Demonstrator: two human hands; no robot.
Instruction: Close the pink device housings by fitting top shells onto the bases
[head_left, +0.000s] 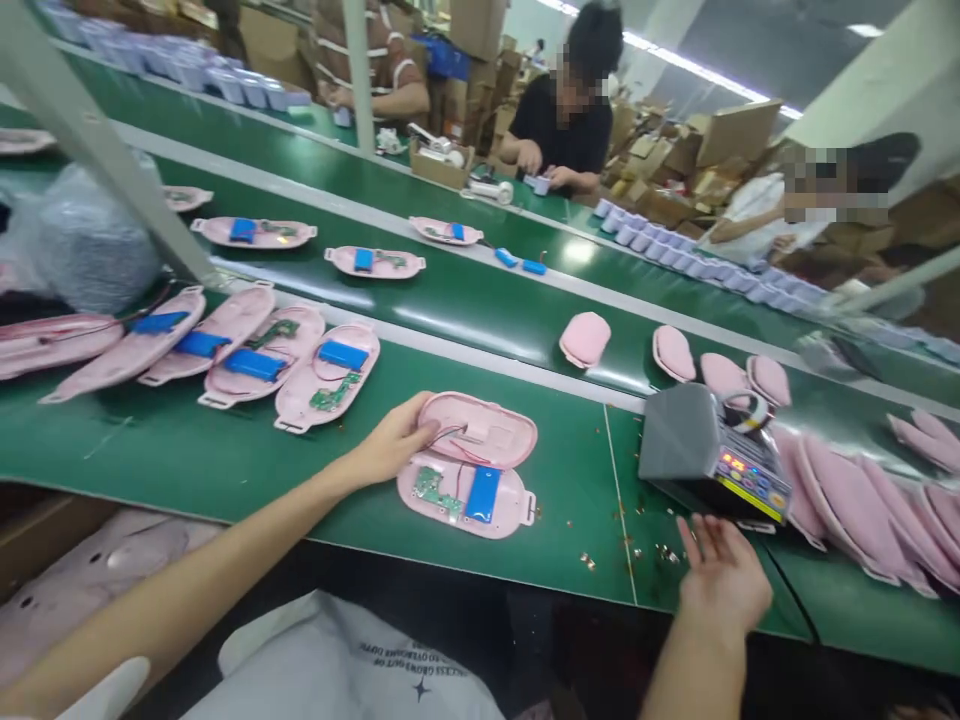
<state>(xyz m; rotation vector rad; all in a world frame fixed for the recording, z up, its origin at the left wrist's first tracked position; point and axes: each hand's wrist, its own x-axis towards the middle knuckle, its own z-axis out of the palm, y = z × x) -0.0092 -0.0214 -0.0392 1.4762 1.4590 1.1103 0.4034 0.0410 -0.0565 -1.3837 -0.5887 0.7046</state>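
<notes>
My left hand [401,440] is closed on the edge of a pink casing half [491,432], thumb on its inside, with thin wires running from it. Just below, and touching it, lies the matching pink casing half [514,520] with a green circuit board [437,490] and a blue battery pack [484,495] inside. My right hand [724,570] is palm up, fingers apart and holding nothing visible, over the bench in front of a grey box-shaped machine [679,440] with a lit red display. Tiny copper-coloured bits [587,562] lie scattered between the hands.
Several open pink casings [330,375] with batteries line the left side. Closed pink casings [847,510] are stacked at right, beyond the machine. A green conveyor belt [480,310] carries more casings. Across it, people sit by rows of lilac cups [675,255]. A metal post [112,140] stands at left.
</notes>
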